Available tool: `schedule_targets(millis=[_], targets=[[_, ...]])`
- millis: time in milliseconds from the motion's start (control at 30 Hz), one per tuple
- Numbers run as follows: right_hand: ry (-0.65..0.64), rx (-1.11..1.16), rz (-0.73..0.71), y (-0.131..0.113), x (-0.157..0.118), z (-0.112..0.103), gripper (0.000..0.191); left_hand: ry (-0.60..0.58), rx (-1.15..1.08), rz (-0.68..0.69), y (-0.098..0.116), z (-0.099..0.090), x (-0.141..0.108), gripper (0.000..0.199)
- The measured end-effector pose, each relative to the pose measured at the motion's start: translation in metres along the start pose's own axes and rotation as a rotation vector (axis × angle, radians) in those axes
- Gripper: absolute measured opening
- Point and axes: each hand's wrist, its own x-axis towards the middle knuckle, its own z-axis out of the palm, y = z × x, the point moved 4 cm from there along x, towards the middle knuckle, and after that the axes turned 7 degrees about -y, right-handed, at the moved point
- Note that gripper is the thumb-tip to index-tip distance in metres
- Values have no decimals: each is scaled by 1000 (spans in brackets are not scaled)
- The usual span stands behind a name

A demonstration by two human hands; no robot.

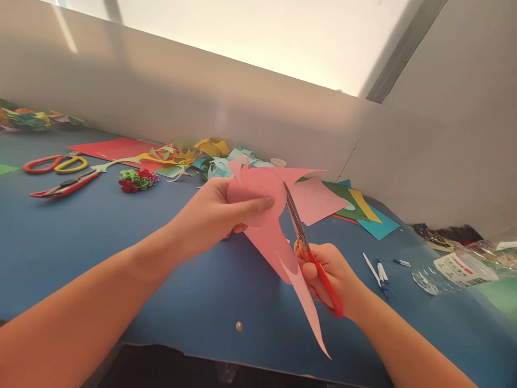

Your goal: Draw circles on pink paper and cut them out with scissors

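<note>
Between thumb and fingers, my left hand (230, 207) pinches a sheet of pink paper (262, 242), raised above the blue table (181, 312). A rounded shape is partly cut in the sheet, and a long curling strip dangles down to the right. My right hand (329, 275) grips a pair of scissors (297, 215) by red and yellow handles. The scissor blades point up and lie at the right edge of the rounded part, looking nearly closed. My left fingers are mostly hidden behind the paper.
Pliers (67, 183), another scissors' red and yellow handles (56, 163) and curled paper flowers (138, 180) lie left. Paper scraps (210, 148) and coloured sheets (363, 210) line the wall. To the right are a pen (374, 269) and a plastic bottle (456, 269). A bead (239, 326) sits near the front edge.
</note>
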Motion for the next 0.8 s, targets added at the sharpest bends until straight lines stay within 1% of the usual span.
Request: schedule_targets(millis=[100,200,300,400,500,633,800], targets=[[13,11,-10,0,1,1,77,-19,-126,73,-7,10,1,27],[6,-32,-70,-1,2,1,71,-32,-134,120,-12,16,1,23],[-12,-56,-124,-3,1,-1,68,-5,-96,107,-14,17,-1,24],[-29,-75,-139,-4,0,-2,66,34,-32,83,-11,16,-1,27],[-24,-102,-135,-5,0,-3,66,31,-4,86,-8,16,-2,25],[-17,-126,-88,-7,-1,-4,64,-1,-8,81,-6,19,-2,20],[1,-148,-61,-10,-1,-4,55,-17,-15,84,-4,19,-2,19]])
